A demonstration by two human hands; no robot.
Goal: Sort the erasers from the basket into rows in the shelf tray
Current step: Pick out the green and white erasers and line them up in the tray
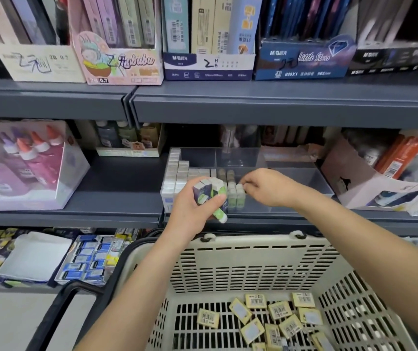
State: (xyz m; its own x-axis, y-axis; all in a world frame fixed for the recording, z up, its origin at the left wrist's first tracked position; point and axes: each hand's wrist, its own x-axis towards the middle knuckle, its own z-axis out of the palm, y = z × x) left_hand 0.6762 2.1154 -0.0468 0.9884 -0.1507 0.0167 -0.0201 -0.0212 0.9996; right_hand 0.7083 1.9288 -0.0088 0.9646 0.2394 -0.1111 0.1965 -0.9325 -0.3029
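A clear shelf tray (304,178) stands on the middle shelf, with rows of white erasers (180,173) filling its left side. My left hand (192,209) grips a bunch of green-and-white sleeved erasers (211,196) in front of the tray. My right hand (268,188) reaches into the tray and pinches the top of an upright green eraser (238,196) standing in a short row. Below, the beige plastic basket (253,264) holds several flat yellow erasers (273,317) loose on its floor.
Glue bottles in a box (25,163) stand left of the tray, and a white carton of stationery (380,178) stands to its right. Pencil-lead boxes (207,46) line the upper shelf. Blue eraser packs (88,259) lie on the lower shelf.
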